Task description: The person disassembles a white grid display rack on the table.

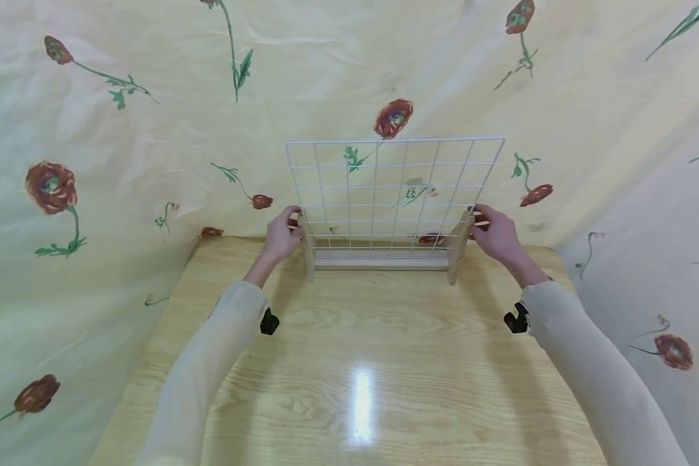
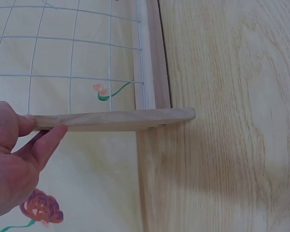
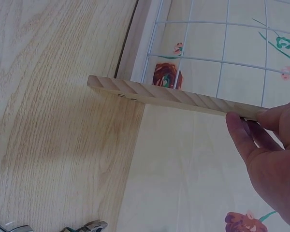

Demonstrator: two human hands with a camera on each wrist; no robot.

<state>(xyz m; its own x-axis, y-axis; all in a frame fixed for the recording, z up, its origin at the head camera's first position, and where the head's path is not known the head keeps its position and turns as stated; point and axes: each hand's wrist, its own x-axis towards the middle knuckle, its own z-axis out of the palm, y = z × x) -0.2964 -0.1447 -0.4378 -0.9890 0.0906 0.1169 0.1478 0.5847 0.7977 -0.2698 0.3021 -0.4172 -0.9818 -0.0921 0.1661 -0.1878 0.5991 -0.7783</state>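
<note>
While the left hand [image 1: 282, 235] and right hand [image 1: 496, 235] pinch its wooden sides [image 2: 111, 119], the wire rack [image 1: 398, 206] looks assembled; only release seems left, though contact with the bench [image 1: 419, 330] is hard to judge.

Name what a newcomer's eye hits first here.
First, the white wire grid, standing near the middle of the table's far edge. Next, the left grip and right grip, pinching the left wooden panel and right wooden panel at its sides. Behind, red flowers dot the pale backdrop.
</note>
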